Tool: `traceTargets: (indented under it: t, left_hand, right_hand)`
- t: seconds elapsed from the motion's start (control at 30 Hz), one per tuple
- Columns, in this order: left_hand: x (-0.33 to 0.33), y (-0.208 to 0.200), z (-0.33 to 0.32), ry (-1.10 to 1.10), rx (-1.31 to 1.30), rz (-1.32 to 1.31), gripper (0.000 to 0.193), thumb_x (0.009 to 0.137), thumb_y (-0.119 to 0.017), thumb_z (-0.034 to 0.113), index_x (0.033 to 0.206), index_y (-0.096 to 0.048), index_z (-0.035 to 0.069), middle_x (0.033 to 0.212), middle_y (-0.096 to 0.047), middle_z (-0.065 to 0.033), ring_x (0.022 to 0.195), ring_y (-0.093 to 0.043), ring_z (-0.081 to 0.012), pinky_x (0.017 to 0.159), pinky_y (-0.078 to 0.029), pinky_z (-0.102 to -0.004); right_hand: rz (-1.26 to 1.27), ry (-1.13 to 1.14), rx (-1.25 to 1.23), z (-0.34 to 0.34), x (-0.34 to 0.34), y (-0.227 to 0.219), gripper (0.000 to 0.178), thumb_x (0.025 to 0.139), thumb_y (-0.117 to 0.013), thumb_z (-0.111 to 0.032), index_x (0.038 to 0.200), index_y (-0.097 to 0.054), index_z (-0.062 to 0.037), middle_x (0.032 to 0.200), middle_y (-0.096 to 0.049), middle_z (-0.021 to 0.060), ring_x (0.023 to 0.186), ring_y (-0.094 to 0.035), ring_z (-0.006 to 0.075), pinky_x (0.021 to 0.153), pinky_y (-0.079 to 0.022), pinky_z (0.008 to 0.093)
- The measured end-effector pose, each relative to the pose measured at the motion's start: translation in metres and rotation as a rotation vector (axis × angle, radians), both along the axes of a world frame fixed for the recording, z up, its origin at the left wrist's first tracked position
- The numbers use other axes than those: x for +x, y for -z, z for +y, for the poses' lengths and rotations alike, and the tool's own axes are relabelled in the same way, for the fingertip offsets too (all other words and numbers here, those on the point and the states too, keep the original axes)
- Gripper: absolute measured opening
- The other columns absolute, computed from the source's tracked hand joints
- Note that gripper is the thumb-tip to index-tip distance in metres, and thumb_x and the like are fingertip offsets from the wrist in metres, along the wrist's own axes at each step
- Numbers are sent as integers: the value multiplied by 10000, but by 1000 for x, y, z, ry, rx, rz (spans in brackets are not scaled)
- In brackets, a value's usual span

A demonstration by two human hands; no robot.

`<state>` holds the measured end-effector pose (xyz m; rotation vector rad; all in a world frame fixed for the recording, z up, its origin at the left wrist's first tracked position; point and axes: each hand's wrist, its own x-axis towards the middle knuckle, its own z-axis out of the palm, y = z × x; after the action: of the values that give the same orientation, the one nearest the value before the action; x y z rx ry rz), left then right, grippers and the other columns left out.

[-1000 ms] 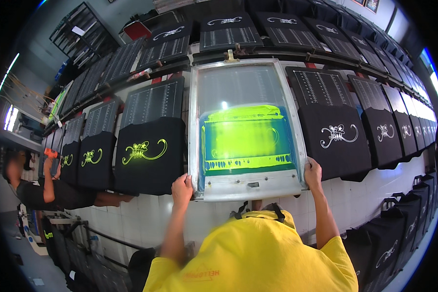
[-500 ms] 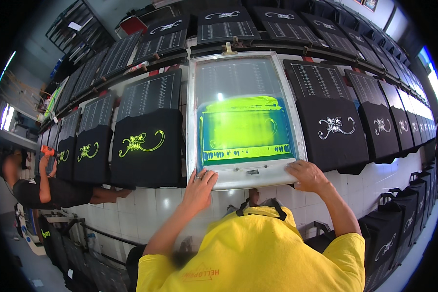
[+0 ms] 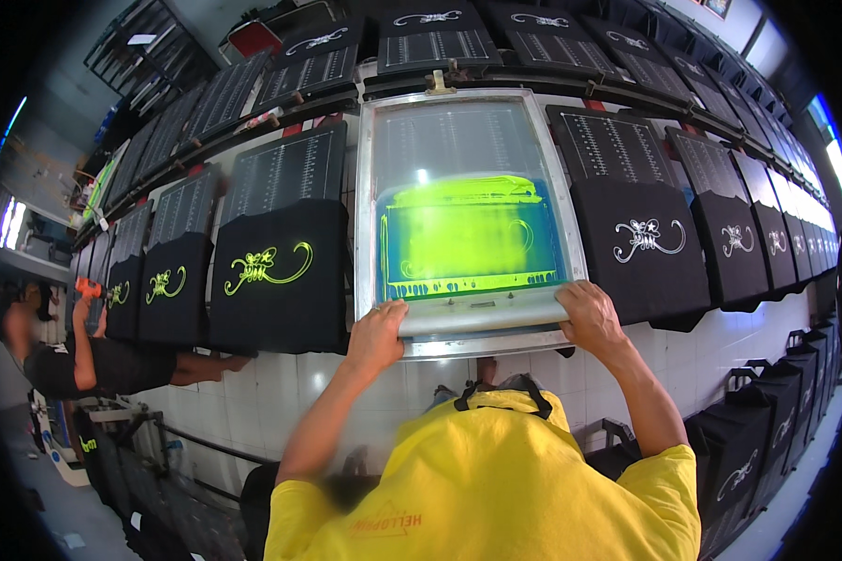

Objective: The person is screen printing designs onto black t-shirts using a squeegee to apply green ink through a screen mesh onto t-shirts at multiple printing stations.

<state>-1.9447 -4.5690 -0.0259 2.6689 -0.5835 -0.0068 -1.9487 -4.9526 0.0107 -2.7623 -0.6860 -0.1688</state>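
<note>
A screen-printing frame (image 3: 477,321) with metal edges is straight in front of me, its near edge lifted. My left hand (image 3: 377,335) grips its near left corner, and my right hand (image 3: 589,316) grips the near right one; both have fingers curled round the metal. Fluorescent yellow-green ink (image 3: 466,193) lies in a thick ridge across the blue-green mesh (image 3: 556,224), with a smeared patch nearer me. Through the mesh a curling design shows faintly. What lies beneath the frame is mostly hidden. The far edge meets a metal clamp (image 3: 439,82).
On the left, black cloth on a board bears a yellow-green print (image 3: 267,266); on the right, another bears a white print (image 3: 647,239). More boards line a far rail (image 3: 318,107). A co-worker (image 3: 94,366) at far left holds an orange tool (image 3: 89,287). Covered boards (image 3: 748,425) stand behind, right.
The frame's near edge has risen, showing more of its front side. Both my hands have moved up with it, fingers closing round the corners.
</note>
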Motion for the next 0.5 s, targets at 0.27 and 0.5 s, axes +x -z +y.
traceTargets:
  t: [0.27,0.5]
  left_hand:
    - [-7,22,-7,7,125,-145,281,743,-622,-32,1022,-621,2,1151,-665,-144,1063,-655,-289,813,-564,-350]
    - [71,30,-5,20,106,-198,224,796,-609,-13,1018,-622,10,1108,-685,-129,1020,-673,-277,791,-565,-350]
  right_hand:
    - [22,39,-47,-5,-12,41,410,592,-690,-1,989,-587,-16,1064,-600,102,1014,-562,296,878,-494,403]
    - [-43,27,-42,-7,67,50,354,573,-692,-1,904,-574,-45,1035,-608,94,975,-567,284,830,-505,388]
